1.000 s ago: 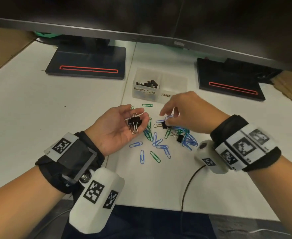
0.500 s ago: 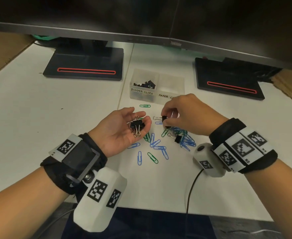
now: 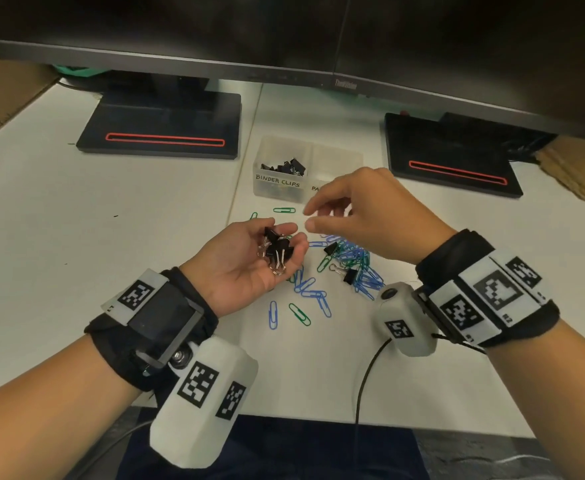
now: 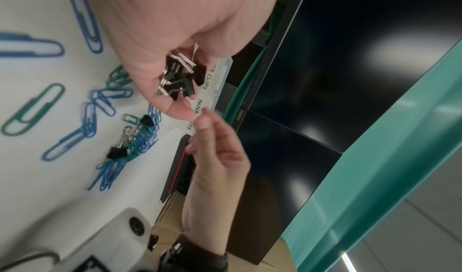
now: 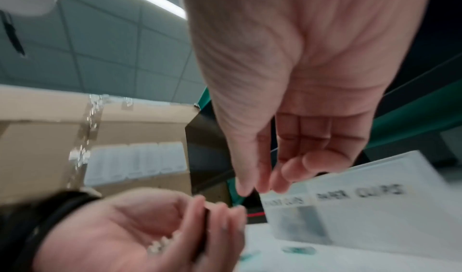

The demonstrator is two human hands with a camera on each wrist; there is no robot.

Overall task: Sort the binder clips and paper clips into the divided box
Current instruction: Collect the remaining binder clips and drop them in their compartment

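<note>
While the left hand (image 3: 249, 261) is cupping a few binder clips (image 3: 277, 249), the right hand (image 3: 360, 209) is hovering empty, fingers apart. I'd be grabbing the two loose binder clips (image 3: 341, 265) at its 6 o'clock next, pinching the black bodies so paper clips (image 3: 360, 268) aren't tagging along.

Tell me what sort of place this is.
Probably an office desk: a white desk carries two monitor stands, with a wide monitor above, and cardboard boxes beside it.
</note>
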